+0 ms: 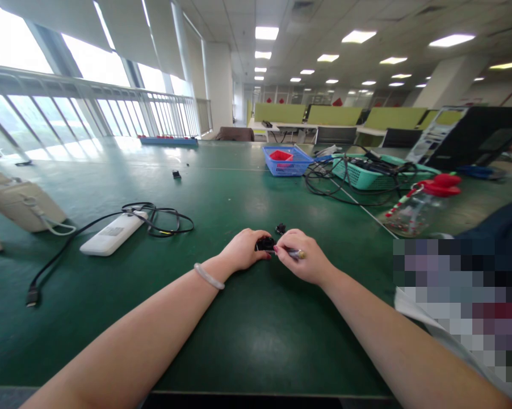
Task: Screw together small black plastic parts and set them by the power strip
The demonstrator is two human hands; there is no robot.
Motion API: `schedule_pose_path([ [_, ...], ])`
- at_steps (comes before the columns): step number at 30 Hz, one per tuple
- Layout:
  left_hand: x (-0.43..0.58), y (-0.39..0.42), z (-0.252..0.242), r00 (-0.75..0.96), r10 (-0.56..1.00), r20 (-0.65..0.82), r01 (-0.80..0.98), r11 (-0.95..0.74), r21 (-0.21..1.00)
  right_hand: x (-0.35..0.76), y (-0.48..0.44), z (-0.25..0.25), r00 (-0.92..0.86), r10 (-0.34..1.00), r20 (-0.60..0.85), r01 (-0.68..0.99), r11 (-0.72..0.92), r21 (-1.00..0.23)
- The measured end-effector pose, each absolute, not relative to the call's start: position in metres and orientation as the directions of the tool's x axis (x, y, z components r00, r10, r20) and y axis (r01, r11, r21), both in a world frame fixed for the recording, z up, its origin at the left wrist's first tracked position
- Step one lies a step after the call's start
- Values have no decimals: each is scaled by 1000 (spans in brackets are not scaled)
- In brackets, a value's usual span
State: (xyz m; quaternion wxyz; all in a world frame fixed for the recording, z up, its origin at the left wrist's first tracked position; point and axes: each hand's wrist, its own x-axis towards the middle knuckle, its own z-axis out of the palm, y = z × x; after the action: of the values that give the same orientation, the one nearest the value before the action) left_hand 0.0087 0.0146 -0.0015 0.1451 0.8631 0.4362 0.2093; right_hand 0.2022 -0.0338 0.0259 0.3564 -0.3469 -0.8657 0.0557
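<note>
My left hand (244, 250), with a pale bangle on its wrist, is closed on a small black part (265, 244) just above the green table. Its exact kind is too small to make out. In my right hand (305, 257) is a slim screwdriver (296, 254) with a grey handle and a yellowish end. The screwdriver lies almost level, its shaft pointing left at the black part. Fingers hide much of both. A second little black piece (280, 228) rests on the table just beyond my hands.
Left lie a white power bank (113, 233), a black cable (171, 218) and a beige bag (28, 204). Ahead are a blue basket (286, 165), a teal basket (362, 179) with cables and a small black block (176, 174). A clear red-capped bottle (422, 210) stands right, beside a person.
</note>
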Motion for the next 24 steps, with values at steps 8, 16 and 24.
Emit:
schedule_pose_path([
  [8,10,9,2,546,798,256,687,-601,409,215,-31,25,-163,755,635,499,618,-607],
  [16,9,8,4,536,795,284,664,-605,439,212,-22,19,-232,854,465,542,511,-667],
  [24,5,6,10,522,770,367,643,-637,424,222,-17,18,-81,880,469,211,475,-854],
])
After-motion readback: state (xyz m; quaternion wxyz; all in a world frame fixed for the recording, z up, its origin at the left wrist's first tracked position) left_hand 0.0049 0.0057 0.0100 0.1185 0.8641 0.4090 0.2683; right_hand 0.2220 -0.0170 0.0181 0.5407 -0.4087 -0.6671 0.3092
